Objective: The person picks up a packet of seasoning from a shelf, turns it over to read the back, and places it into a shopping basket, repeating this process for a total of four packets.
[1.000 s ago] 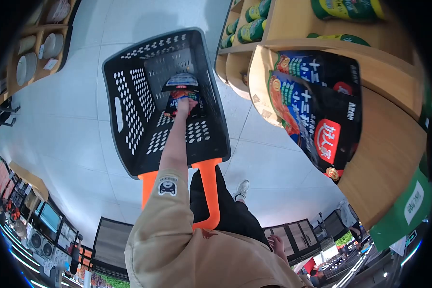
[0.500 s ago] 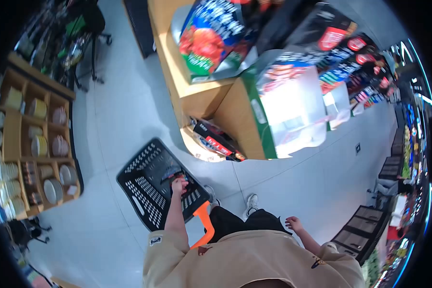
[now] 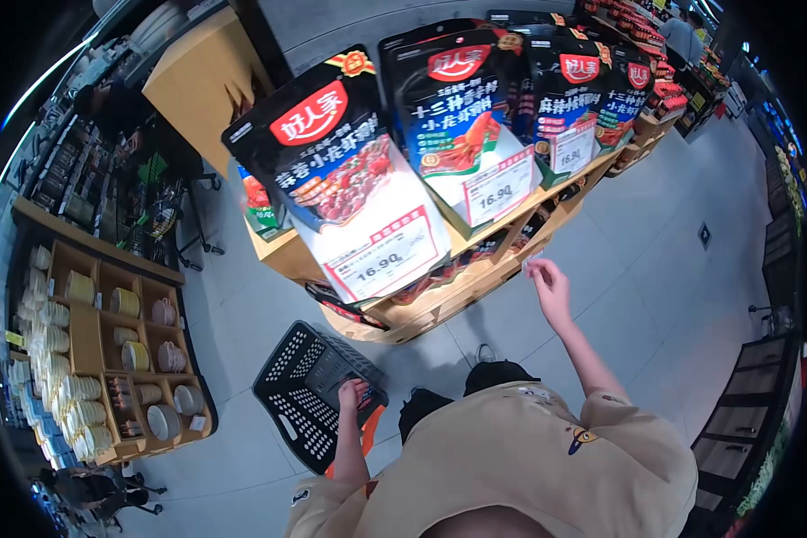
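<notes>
A black shopping basket (image 3: pixel 289 421) with perforated sides and an orange handle (image 3: pixel 373 429) is tilted low on the left. My left hand (image 3: pixel 353 392) is at the basket's right side, its fingers curled; what they grip, if anything, is hidden. My right hand (image 3: pixel 547 276) reaches forward beside the front edge of a wooden display stand (image 3: pixel 421 321), fingers loosely bent and apart, with no packet in it. Black seasoning pouches stand in rows on the stand; the nearest pouch (image 3: pixel 336 166) and a second pouch (image 3: pixel 457 117) are behind price cards marked 16.90.
A wooden cubby shelf (image 3: pixel 85 341) with bowls and cups stands at the left. Dark drawer cabinets (image 3: pixel 731 421) line the right side. A wheeled cart (image 3: pixel 175 211) is beyond the stand's left end. Another person (image 3: pixel 683 38) is far off at the upper right.
My view has swung toward the front of the pouches. My right hand has risen from my side toward the stand. The left hand has shifted to the basket's right side.
</notes>
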The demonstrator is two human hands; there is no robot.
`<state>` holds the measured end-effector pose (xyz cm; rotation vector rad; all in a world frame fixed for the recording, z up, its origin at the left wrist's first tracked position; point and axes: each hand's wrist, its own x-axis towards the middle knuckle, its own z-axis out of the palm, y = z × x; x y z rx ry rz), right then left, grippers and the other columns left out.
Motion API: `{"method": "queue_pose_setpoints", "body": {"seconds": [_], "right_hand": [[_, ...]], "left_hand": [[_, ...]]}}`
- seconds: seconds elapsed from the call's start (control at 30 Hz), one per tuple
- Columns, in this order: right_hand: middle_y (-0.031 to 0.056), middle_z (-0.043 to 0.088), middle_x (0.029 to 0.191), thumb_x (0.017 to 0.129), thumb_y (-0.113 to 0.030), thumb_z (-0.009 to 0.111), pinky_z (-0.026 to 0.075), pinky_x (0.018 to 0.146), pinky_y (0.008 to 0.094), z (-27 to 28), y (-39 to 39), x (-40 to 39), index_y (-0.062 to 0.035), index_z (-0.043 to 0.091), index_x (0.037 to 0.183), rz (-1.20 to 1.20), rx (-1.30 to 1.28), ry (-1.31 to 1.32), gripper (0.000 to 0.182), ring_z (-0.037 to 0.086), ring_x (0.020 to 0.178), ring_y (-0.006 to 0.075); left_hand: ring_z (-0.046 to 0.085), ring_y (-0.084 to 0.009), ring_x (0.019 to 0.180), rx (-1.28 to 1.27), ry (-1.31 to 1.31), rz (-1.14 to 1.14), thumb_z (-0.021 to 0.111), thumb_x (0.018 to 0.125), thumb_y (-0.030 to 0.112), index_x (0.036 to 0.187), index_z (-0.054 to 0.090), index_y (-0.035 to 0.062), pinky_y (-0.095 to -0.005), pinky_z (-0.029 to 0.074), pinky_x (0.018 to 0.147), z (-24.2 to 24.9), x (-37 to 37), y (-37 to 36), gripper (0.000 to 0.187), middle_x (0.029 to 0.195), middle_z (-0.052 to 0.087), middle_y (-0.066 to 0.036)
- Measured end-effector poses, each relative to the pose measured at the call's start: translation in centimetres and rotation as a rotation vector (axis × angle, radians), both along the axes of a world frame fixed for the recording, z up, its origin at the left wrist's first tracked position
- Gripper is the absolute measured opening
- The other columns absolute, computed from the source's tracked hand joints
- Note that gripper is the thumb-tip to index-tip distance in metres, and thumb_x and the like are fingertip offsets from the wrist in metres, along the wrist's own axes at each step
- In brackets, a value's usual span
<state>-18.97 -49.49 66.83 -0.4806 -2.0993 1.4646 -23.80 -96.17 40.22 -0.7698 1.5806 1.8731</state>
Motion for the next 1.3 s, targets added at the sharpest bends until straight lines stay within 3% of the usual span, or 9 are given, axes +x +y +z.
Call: {"method": "queue_pose_setpoints", "body": {"seconds": [0.07, 0.1, 0.4, 0.53, 0.67, 0.83, 1.0, 1.07, 1.3], "right_hand": [[0.0073, 0.058, 0.078, 0.081, -0.002, 0.045, 0.045, 0.069, 0.0236, 3.9, 2.2, -2.1, 0.0039, 0.052, 0.088, 0.027, 0.001, 0.157, 0.011, 0.057, 0.074, 0.0124], [0.0072, 0.058, 0.079, 0.080, -0.001, 0.046, 0.045, 0.069, 0.0234, 5.9, 3.6, -3.5, 0.0034, 0.052, 0.088, 0.061, 0.007, 0.248, 0.011, 0.057, 0.074, 0.0121], [0.0075, 0.059, 0.081, 0.073, 0.001, 0.052, 0.045, 0.067, 0.0249, 20.3, 9.4, -10.7, -0.0002, 0.056, 0.087, 0.262, 0.446, 0.677, 0.015, 0.057, 0.075, 0.0150], [0.0076, 0.058, 0.085, 0.070, -0.004, 0.055, 0.042, 0.073, 0.0298, 23.8, 12.4, -13.7, -0.0033, 0.056, 0.086, 0.108, 0.831, 0.850, 0.016, 0.055, 0.081, 0.0220], [0.0043, 0.056, 0.089, 0.072, -0.023, 0.057, 0.036, 0.077, 0.0338, 25.0, 16.1, -15.9, -0.0091, 0.056, 0.089, -0.197, 1.194, 0.666, 0.022, 0.050, 0.088, 0.0206], [0.0038, 0.052, 0.088, 0.072, -0.035, 0.059, 0.036, 0.074, 0.0330, 24.9, 19.0, -17.5, -0.0086, 0.055, 0.090, -0.104, 1.345, 0.471, 0.032, 0.049, 0.086, 0.0191], [0.0050, 0.051, 0.082, 0.071, -0.035, 0.060, 0.038, 0.067, 0.0326, 25.7, 20.1, -18.8, -0.0059, 0.052, 0.082, -0.076, 1.350, 0.601, 0.032, 0.050, 0.077, 0.0200], [0.0085, 0.050, 0.072, 0.071, -0.032, 0.060, 0.038, 0.058, 0.0320, 26.0, 20.3, -19.0, -0.0021, 0.048, 0.080, 0.288, 1.053, 0.539, 0.033, 0.050, 0.066, 0.0224], [0.0086, 0.052, 0.068, 0.071, -0.015, 0.061, 0.039, 0.059, 0.0287, 30.4, 19.0, -16.8, -0.0007, 0.049, 0.073, 0.134, 1.043, 0.817, 0.019, 0.051, 0.065, 0.0209]], "left_hand": [[0.056, -0.0183, 0.059, -0.031, 0.113, -0.062, 0.036, 0.081, 0.012, 0.092, 0.048, -0.0026, -0.0247, 0.048, 0.056, 0.0, 0.9, 1.3, 0.022, 0.077, 0.059, -0.016], [0.053, -0.0094, 0.048, -0.083, 0.080, -0.014, 0.035, 0.084, 0.015, 0.086, 0.053, 0.0012, -0.0154, 0.037, 0.039, 0.7, 0.8, 3.0, 0.023, 0.072, 0.061, -0.011], [0.054, -0.0096, 0.067, -0.195, 0.417, -0.277, 0.038, 0.085, 0.016, 0.098, 0.051, 0.0056, -0.0210, 0.041, 0.059, 9.6, 3.7, 20.4, 0.022, 0.082, 0.060, -0.005], [0.055, -0.0111, 0.071, -0.260, 0.454, -0.331, 0.039, 0.085, 0.017, 0.100, 0.052, 0.0055, -0.0229, 0.042, 0.062, 11.4, 7.0, 24.5, 0.022, 0.083, 0.060, -0.005], [0.056, -0.0139, 0.072, -0.359, 0.480, -0.400, 0.041, 0.085, 0.018, 0.099, 0.053, 0.0020, -0.0251, 0.043, 0.066, 12.4, 9.8, 26.1, 0.024, 0.082, 0.060, -0.007], [0.057, -0.0165, 0.072, -0.458, 0.499, -0.424, 0.042, 0.083, 0.018, 0.097, 0.054, 0.0021, -0.0263, 0.043, 0.066, 13.7, 10.8, 26.6, 0.024, 0.078, 0.061, -0.009], [0.056, -0.0161, 0.073, -0.494, 0.541, -0.454, 0.042, 0.084, 0.019, 0.099, 0.053, 0.0003, -0.0265, 0.044, 0.067, 15.4, 9.7, 27.4, 0.026, 0.082, 0.061, -0.010], [0.057, -0.0192, 0.075, -0.496, 0.568, -0.458, 0.042, 0.084, 0.020, 0.098, 0.053, 0.0013, -0.0282, 0.043, 0.068, 16.5, 9.3, 28.0, 0.026, 0.082, 0.061, -0.011], [0.058, -0.0183, 0.078, -0.397, 0.678, -0.500, 0.043, 0.084, 0.020, 0.099, 0.053, 0.0012, -0.0271, 0.043, 0.071, 19.7, 8.5, 30.0, 0.026, 0.081, 0.061, -0.011]]}}
